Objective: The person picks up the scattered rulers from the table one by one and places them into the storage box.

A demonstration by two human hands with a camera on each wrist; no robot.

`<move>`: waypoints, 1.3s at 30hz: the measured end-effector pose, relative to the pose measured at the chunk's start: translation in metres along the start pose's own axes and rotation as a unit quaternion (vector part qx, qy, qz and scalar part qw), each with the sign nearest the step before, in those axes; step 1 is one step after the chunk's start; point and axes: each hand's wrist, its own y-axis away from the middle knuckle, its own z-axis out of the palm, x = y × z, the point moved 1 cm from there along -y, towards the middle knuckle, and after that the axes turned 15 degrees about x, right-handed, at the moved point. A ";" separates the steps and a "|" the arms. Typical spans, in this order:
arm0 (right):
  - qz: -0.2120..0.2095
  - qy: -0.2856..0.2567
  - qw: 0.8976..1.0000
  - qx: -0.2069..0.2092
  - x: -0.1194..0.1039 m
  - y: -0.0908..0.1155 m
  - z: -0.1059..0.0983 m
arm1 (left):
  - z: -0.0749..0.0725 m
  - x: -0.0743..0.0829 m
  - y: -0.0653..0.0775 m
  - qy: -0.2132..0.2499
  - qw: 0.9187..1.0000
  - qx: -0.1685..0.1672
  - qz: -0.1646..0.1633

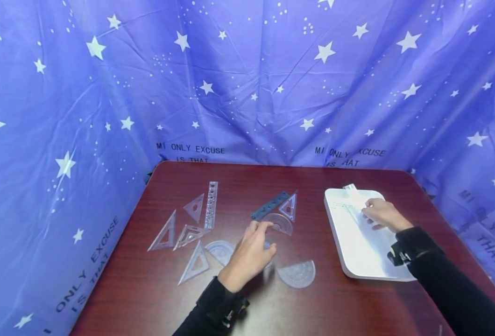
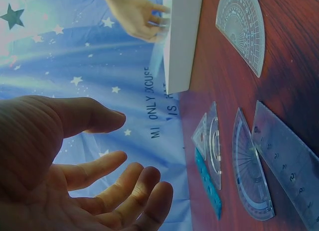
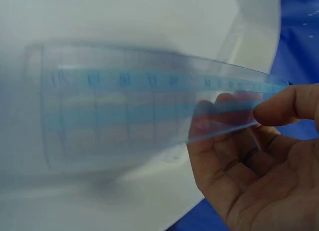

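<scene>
My right hand [image 1: 382, 214] is over the white tray [image 1: 342, 242] on the right of the table. Between its thumb and fingers it pinches a clear ruler with blue stripes [image 3: 109, 111], seen large in the right wrist view. My left hand [image 1: 249, 254] hovers over the middle of the table, its fingers loosely bent and nothing between them in the left wrist view. Close by lie a clear protractor [image 2: 251, 176], a clear ruler [image 2: 289, 161] and another protractor [image 1: 298, 275]. Just beyond are a teal ruler [image 1: 270, 206], a purplish set square [image 1: 293, 205] and a further protractor [image 1: 283, 226].
Left of my left hand, several clear set squares [image 1: 194, 207] lie spread out beside a narrow ruler with holes [image 1: 211, 207]. A protractor [image 1: 219, 249] is partly covered by the left hand. A blue starry curtain [image 1: 247, 93] hangs behind the dark red table [image 1: 146, 289].
</scene>
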 end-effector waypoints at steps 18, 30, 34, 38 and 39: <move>0.028 0.072 0.997 0.008 0.013 0.000 0.004 | 0.000 0.002 0.004 -0.002 1.000 0.000 0.004; 0.034 0.185 0.982 0.015 0.011 -0.006 0.000 | 0.001 0.001 0.006 -0.005 1.000 0.002 0.004; 0.025 0.198 0.980 0.015 0.013 -0.006 -0.001 | 0.001 -0.001 0.005 -0.007 1.000 -0.002 0.001; 0.010 0.205 0.979 0.020 0.007 0.000 -0.007 | 0.000 -0.004 0.004 -0.016 1.000 -0.019 -0.010; 0.003 0.204 0.979 0.023 0.005 0.003 -0.009 | 0.000 -0.005 0.004 -0.021 0.999 -0.024 -0.013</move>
